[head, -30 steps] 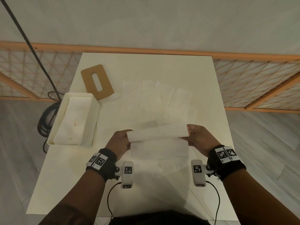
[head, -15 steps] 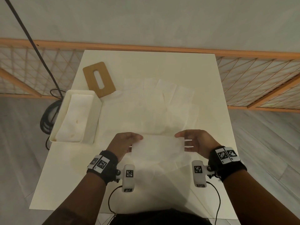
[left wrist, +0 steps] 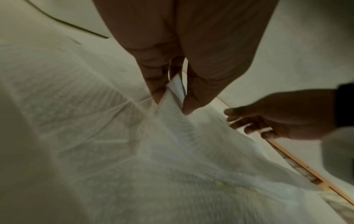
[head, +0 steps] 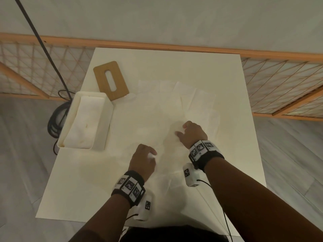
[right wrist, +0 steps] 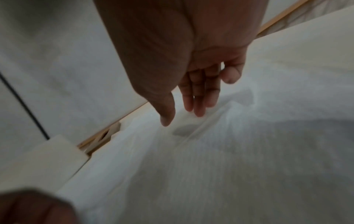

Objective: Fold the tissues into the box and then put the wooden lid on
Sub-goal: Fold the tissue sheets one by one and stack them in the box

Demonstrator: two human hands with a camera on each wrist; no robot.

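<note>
The white table is spread with loose tissues — pale, overlapping sheets that are hard to tell apart. The left hand pinches a bit of tissue near the table's front, fingers curled. The right hand reaches further out over the sheets. At the left edge sits the box, tissues inside — the wooden lid lies flat just behind it.

A white table stands on grey floorboards beside an orange lattice railing.
</note>
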